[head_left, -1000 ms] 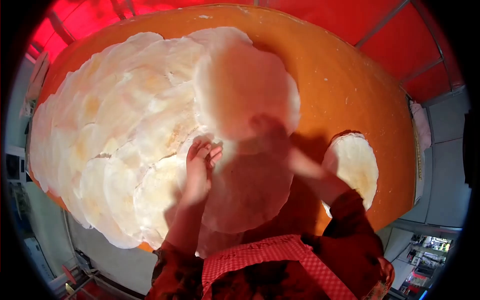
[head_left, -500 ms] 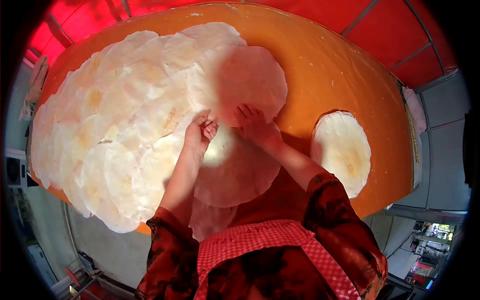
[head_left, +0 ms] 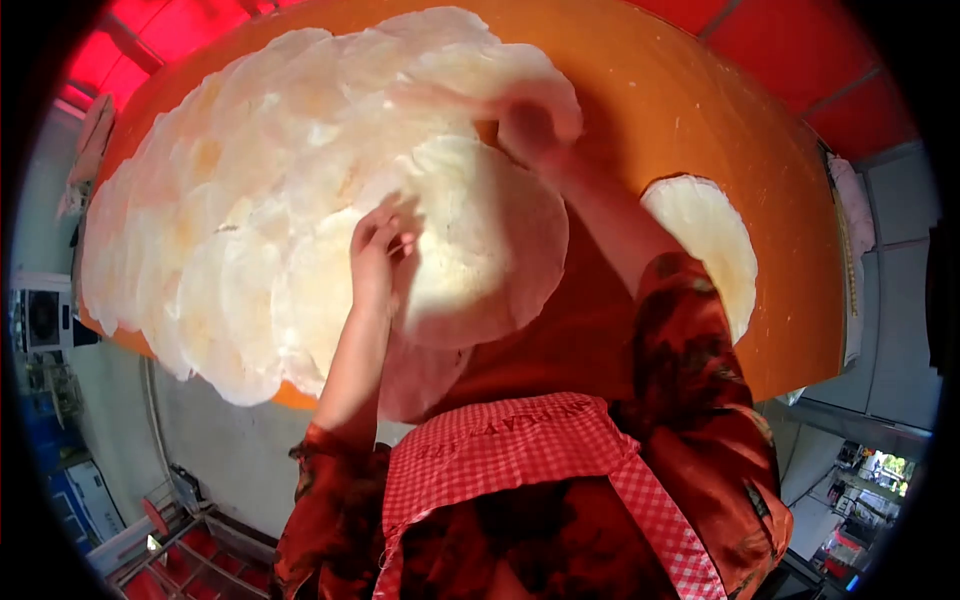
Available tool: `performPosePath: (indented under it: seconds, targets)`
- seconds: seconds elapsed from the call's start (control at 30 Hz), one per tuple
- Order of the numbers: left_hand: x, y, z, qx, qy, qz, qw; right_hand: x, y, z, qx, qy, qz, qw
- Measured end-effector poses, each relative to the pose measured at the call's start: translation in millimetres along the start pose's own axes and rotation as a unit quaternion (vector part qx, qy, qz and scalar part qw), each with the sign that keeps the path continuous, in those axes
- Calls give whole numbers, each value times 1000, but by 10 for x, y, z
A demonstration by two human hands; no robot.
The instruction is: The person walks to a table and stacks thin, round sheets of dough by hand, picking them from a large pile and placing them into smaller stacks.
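Thin, round, pale flatbread sheets overlap across the left and middle of an orange table. My left hand is at the left edge of the nearest full round sheet, fingers loosely bent and apart, with nothing visible in them. My right hand is smeared by motion at the near edge of the far round sheet. A blurred pinkish band runs left from it, perhaps that sheet's lifted edge. Whether its fingers grip the sheet is hidden by the blur. Another sheet lies partly underneath, close to my apron.
A stack of round pale sheets lies on the right of the orange table. My checked apron is against the near side. Red tiled surfaces line the far side, and grey cabinet panels stand at the right.
My right hand has moved away from me with the far sheet's near edge, uncovering more of the near sheet. My left hand's fingers have loosened. The view has tilted, shifting the scene upward.
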State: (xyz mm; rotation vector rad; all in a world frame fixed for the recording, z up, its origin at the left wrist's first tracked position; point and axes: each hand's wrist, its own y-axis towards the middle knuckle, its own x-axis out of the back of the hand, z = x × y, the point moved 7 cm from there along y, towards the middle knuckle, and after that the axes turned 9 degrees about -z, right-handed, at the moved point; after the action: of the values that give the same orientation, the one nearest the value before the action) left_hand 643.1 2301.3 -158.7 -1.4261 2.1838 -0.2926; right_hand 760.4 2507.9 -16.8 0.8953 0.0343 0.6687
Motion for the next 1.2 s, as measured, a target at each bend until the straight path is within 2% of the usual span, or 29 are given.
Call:
performPosePath:
  seconds: [0.07,0.1,0.13,0.17,0.2,0.23,0.27,0.33,0.4,0.57,0.67,0.73,0.9,0.97,1.07,1.1,1.2]
  targets:
    - [672,-235,222,-64,23,-121,990,83,99,430,-169,10,9,986]
    - [873,-381,337,-50,42,-130,989,84,64,534,-250,14,17,968]
    - [1072,-540,464,-33,59,-142,988,4,-145,420,-228,-73,58,969]
    - [1211,-631,685,-1,52,-114,992,-75,-355,308,-201,-159,98,962]
    - [1264,-671,825,26,41,-83,995,-272,-767,-57,-51,-328,157,930]
    - [1205,-806,806,49,57,-113,991,-356,-1115,260,53,-317,138,937]
    - [1191,-834,859,56,53,-106,991,-487,-1481,398,51,-358,154,919]
    - [1181,-787,924,34,19,-99,994,-699,-2225,159,-16,-267,145,953]
    - [1182,-754,971,52,23,-114,992,-768,-2341,268,8,-292,147,945]
    - [1184,-624,1000,65,28,-62,996,-768,-2314,298,1,-318,193,928]
    - [1229,-555,1104,120,-39,-62,990,-806,-2403,390,0,-340,174,924]
    - [1216,-549,1066,109,-36,-57,992,-883,-2513,459,35,-378,167,910]
    - [1299,-442,1105,72,-21,31,997,-990,-2594,611,22,-407,153,900]
    - [1312,-428,1131,61,-17,76,995,-1064,-2619,686,3,-428,169,888]
    - [1454,-385,1236,100,-21,45,994,-1192,-2663,730,-6,-450,178,875]
    - [1502,-448,1173,110,29,31,993,-1222,-2621,779,-8,-457,177,872]
    - [1530,-437,1212,119,-24,47,991,-989,-2282,779,-107,-422,135,890]
